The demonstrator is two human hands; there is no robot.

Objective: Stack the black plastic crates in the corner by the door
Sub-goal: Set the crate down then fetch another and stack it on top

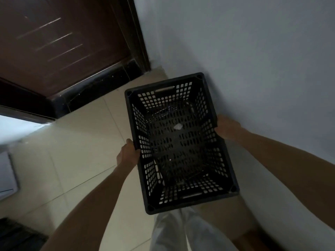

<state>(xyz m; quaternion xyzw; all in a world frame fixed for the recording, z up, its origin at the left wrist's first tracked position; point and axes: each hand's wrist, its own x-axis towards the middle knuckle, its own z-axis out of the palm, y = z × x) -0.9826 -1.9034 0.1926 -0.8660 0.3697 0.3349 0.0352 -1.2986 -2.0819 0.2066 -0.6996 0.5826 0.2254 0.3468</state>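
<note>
A black plastic crate (181,142) with perforated walls and floor is seen from above, open side up, close to the white wall on the right. My left hand (127,153) grips its left long rim, and my right hand (227,129) grips the right long rim. A small pale scrap lies on the crate's floor. Whether the crate rests on the tiles or hangs just above them, I cannot tell. The brown door (54,42) stands beyond it, at the upper left.
The floor is pale tile (81,151). A dark threshold (94,91) runs under the door. The white wall (253,51) meets the door frame in the corner ahead. A white object (7,174) and a dark mat (18,234) lie at the left edge.
</note>
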